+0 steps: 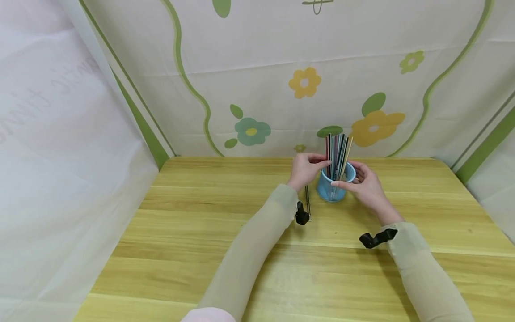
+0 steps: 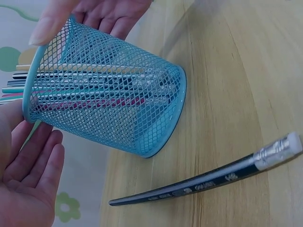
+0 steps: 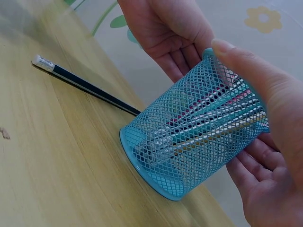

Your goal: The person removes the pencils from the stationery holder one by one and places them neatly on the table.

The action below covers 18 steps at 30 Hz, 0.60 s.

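Note:
A light-blue mesh pencil cup [image 1: 331,192] stands upright near the table's back edge. Several pencils [image 1: 337,150] in dark, red, teal and pale tones rise out of it. My left hand [image 1: 306,170] holds the cup at its left rim, thumb overlapping the pencils in the head view. On the opposite side, my right hand [image 1: 364,183] grips the rim, thumb at the front and fingers around the outside. One dark pencil [image 2: 189,187] with a white eraser lies on the table left of the cup, partly hidden by my left hand in the head view.
The wooden table [image 1: 169,232] reaches back to a pale fabric backdrop [image 1: 249,58] printed with flowers and vines. More fabric [image 1: 48,156] hangs along the left side. Black wrist mounts [image 1: 378,238] sit at both cuffs.

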Motion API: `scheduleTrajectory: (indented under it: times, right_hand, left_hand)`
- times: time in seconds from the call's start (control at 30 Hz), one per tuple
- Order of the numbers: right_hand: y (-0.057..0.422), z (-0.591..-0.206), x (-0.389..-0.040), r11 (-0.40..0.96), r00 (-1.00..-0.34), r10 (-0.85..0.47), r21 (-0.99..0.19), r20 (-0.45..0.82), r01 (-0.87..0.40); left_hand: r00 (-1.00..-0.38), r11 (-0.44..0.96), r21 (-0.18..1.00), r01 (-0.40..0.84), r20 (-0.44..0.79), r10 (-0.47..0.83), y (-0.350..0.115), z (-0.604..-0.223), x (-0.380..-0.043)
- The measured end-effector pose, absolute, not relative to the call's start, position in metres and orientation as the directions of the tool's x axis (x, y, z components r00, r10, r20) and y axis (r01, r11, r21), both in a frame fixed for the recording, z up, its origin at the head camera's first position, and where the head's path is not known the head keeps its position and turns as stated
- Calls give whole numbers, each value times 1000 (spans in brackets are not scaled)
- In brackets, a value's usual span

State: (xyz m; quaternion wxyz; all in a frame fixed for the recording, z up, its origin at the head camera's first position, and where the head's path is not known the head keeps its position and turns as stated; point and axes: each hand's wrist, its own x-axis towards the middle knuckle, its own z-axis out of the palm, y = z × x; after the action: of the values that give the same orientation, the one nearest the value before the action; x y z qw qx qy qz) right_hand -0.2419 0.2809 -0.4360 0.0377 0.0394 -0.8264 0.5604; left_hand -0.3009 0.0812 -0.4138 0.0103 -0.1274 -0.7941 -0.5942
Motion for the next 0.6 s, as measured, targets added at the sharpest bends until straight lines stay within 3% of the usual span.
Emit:
scheduleTrajectory:
  times: [0.6]
  right_hand:
    - [274,-417,-230,341,-995,-41,-935,93,-102]
  left_hand:
    - [-962,199,950,242,208,179,78,-411,-299]
